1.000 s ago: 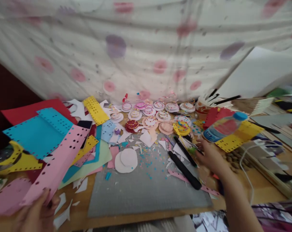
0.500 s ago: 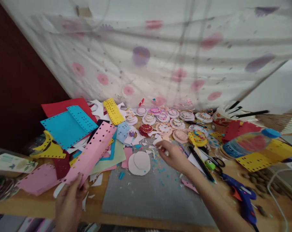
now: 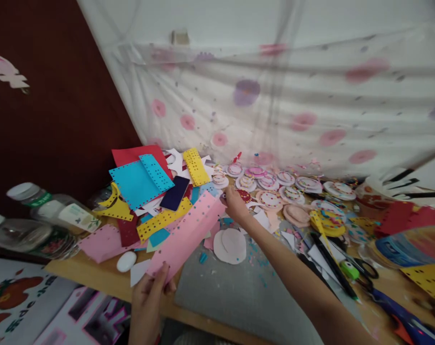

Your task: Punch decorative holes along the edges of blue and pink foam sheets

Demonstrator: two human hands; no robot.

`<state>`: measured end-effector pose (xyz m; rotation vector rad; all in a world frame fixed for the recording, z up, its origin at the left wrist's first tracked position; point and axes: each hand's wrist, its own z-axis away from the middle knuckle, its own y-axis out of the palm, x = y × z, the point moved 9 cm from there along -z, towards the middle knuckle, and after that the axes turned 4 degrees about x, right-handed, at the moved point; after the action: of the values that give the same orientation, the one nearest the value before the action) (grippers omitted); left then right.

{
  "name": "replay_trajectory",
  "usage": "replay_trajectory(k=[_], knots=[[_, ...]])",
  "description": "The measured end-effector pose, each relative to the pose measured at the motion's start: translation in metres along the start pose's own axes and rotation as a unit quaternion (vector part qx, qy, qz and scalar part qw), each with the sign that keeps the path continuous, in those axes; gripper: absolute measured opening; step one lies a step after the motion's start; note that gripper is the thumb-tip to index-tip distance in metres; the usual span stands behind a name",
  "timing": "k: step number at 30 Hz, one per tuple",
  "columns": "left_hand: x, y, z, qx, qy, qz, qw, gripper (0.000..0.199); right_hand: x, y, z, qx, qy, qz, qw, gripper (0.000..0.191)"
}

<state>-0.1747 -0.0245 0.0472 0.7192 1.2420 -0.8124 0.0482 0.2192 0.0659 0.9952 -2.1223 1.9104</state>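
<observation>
My left hand (image 3: 153,286) pinches the lower end of a pink paper strip (image 3: 190,235) with holes punched along its edges. The strip slants up and to the right, over the other papers. At its far end my right hand (image 3: 235,205) has its fingers closed round a small purple craft punch, mostly hidden, with just a bit showing at the fingertips. Below that hand a white paper hat (image 3: 230,246) lies on the grey mat (image 3: 239,297). A dark phone (image 3: 174,193) and a yellow punched strip (image 3: 164,220) lie left of the pink strip.
Several small decorated paper hats (image 3: 271,199) stand along the back. Scissors (image 3: 364,268), a green punch (image 3: 349,270) and a blue glue gun (image 3: 404,311) lie at right. Plastic bottles (image 3: 33,237) stand at left, near a white oval piece (image 3: 126,261).
The view has swung left. My right hand has moved left from above the mat to the purple punch and closed on it. My left hand still holds the pink strip.
</observation>
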Motion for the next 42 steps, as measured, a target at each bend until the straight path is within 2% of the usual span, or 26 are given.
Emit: replay_trajectory(k=[3, 6, 8, 10, 12, 14, 17, 23, 29, 33, 39, 42], knots=[[-0.004, 0.012, 0.003, 0.01, 0.01, -0.029, 0.999, 0.037, -0.012, -0.021, 0.05, -0.023, -0.013, -0.147, 0.989, 0.016], [-0.002, 0.043, 0.001, 0.071, -0.007, -0.059, 0.996, 0.031, -0.018, -0.036, 0.115, -0.043, 0.011, -0.26, 0.965, 0.019], [-0.001, 0.07, 0.001, 0.126, -0.01, -0.075, 0.989, 0.029, -0.026, -0.031, 0.158, -0.043, 0.09, -0.455, 0.885, 0.025], [0.0, 0.099, 0.005, 0.181, -0.009, -0.086, 0.98, 0.027, -0.02, -0.021, 0.191, -0.021, 0.144, -0.56, 0.816, 0.028], [0.002, 0.126, 0.011, 0.233, -0.013, -0.092, 0.968, 0.025, -0.01, -0.014, 0.214, -0.004, 0.178, -0.625, 0.76, 0.029], [0.002, 0.149, 0.02, 0.279, -0.017, -0.099, 0.955, 0.025, -0.002, -0.012, 0.227, -0.001, 0.19, -0.668, 0.719, 0.028], [0.001, 0.168, 0.03, 0.319, -0.014, -0.108, 0.941, 0.024, 0.001, -0.014, 0.236, -0.02, 0.189, -0.7, 0.688, 0.026], [0.007, 0.168, 0.036, 0.315, -0.032, -0.112, 0.942, 0.027, -0.003, -0.018, 0.239, -0.041, 0.199, -0.716, 0.668, 0.047], [0.009, 0.163, 0.04, 0.303, -0.055, -0.112, 0.945, 0.03, -0.003, -0.019, 0.234, -0.032, 0.207, -0.7, 0.682, 0.034], [0.009, 0.161, 0.041, 0.308, -0.028, -0.121, 0.943, 0.027, 0.0, -0.019, 0.232, -0.033, 0.189, -0.7, 0.688, 0.032], [0.012, 0.157, 0.038, 0.317, 0.028, -0.146, 0.937, 0.02, 0.0, -0.016, 0.234, -0.031, 0.213, -0.684, 0.697, 0.033], [0.012, 0.156, 0.039, 0.322, 0.022, -0.142, 0.936, 0.019, -0.001, -0.017, 0.234, -0.037, 0.228, -0.666, 0.709, 0.034]])
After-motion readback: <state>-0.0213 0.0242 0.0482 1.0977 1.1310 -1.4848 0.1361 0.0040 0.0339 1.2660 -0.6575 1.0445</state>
